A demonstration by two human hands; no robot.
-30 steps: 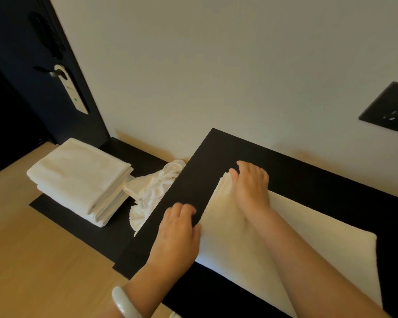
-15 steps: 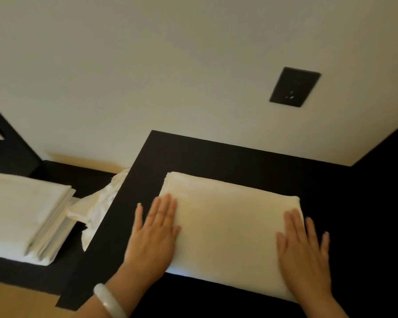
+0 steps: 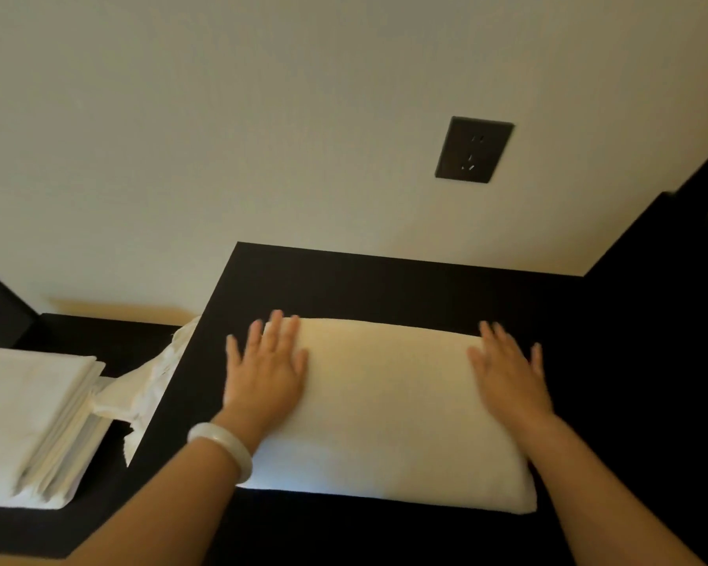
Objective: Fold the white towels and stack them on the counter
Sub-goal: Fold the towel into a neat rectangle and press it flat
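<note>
A folded white towel [image 3: 385, 406] lies flat on the black counter [image 3: 385, 288]. My left hand [image 3: 266, 369] presses flat on the towel's left end, fingers straight and spread, a white bangle on the wrist. My right hand [image 3: 507, 373] presses flat on the towel's right end, fingers straight. On a lower black shelf at the left sits a stack of folded white towels [image 3: 29, 422]. A crumpled white towel [image 3: 140, 390] lies between that stack and the counter's left edge.
A pale wall rises behind the counter with a black power socket [image 3: 473, 149] on it. A dark panel [image 3: 671, 279] closes off the counter on the right. The lower shelf [image 3: 99, 332] sits to the left, below counter height.
Both hands have slid from the towel's near edge toward its far edge, staying flat on its two ends. A second ago they were together at the left edge. The camera tilted up.
</note>
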